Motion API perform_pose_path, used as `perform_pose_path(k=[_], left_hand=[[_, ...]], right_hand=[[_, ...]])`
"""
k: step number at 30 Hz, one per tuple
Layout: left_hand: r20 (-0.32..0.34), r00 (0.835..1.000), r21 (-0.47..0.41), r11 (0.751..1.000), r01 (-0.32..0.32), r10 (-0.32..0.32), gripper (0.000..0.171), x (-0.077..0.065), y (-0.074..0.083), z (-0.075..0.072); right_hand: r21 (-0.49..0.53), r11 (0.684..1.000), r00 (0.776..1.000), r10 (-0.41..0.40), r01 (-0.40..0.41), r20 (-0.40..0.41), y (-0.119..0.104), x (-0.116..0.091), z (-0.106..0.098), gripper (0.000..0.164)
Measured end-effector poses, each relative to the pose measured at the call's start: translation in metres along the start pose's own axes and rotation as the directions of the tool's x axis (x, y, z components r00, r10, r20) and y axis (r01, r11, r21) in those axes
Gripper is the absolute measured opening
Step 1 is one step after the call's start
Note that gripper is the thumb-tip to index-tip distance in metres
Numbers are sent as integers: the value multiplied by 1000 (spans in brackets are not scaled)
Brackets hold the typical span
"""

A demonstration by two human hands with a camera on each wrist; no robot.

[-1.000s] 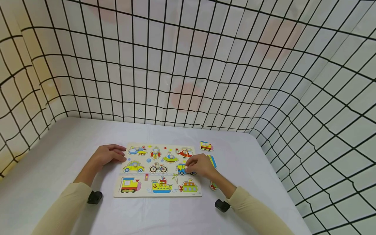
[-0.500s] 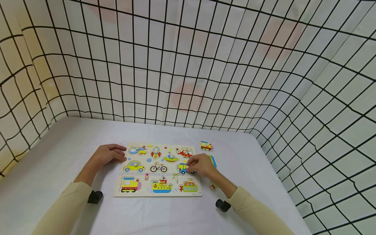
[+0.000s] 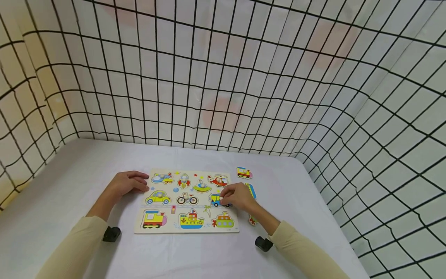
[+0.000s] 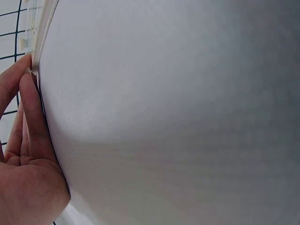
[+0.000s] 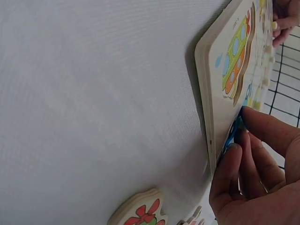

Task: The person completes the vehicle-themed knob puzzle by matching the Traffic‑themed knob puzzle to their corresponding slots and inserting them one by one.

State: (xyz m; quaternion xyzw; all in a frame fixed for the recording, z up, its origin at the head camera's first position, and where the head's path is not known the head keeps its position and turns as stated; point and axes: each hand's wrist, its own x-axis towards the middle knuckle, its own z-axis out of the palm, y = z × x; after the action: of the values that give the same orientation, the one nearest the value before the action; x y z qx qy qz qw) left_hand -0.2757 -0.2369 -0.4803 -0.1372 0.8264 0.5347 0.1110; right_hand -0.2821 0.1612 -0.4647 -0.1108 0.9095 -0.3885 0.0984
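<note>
A wooden knob puzzle board (image 3: 139, 228) with printed vehicles lies flat on the white table. My left hand (image 3: 127, 184) rests at its left edge, and in the left wrist view the fingertips touch the board's rim. My right hand (image 3: 241, 197) is over the board's right side. Its thumb and fingers pinch the blue bus puzzle piece (image 3: 214, 199) by the knob, and the piece sits at the middle row's right-hand spot. In the right wrist view, the fingers (image 5: 267, 126) partly cover the blue piece. Car, bicycle, plane, rocket, saucer and helicopter pieces are in their recesses.
Right of the board lie a loose train piece (image 3: 244, 173), a blue-and-yellow piece (image 3: 251, 190) and a red-and-green piece (image 5: 149, 216), the last two partly hidden by my right arm. Train, ship and submarine recesses line the front row. A black wire grid (image 3: 209, 97) stands around the table.
The right hand stays at the bus piece with only a slight shift. The left hand keeps its place at the board's edge.
</note>
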Motion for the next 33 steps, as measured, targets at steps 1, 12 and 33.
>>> perform_pose_path(k=[1,12,33], left_hand=[[-3,1000,1,1000,2,-2,59,0,0,0],[-1,1000,2,1000,-5,5,60,-1,-2,-2],[7,1000,5,1000,-12,12,59,-1,-3,1]], right_hand=[[0,1000,1000,-3,3,1,0,0,0,14],[-2,1000,1000,-9,9,-12,-1,2,3,15],[14,999,989,41,-40,-143,2,8,-26,27]])
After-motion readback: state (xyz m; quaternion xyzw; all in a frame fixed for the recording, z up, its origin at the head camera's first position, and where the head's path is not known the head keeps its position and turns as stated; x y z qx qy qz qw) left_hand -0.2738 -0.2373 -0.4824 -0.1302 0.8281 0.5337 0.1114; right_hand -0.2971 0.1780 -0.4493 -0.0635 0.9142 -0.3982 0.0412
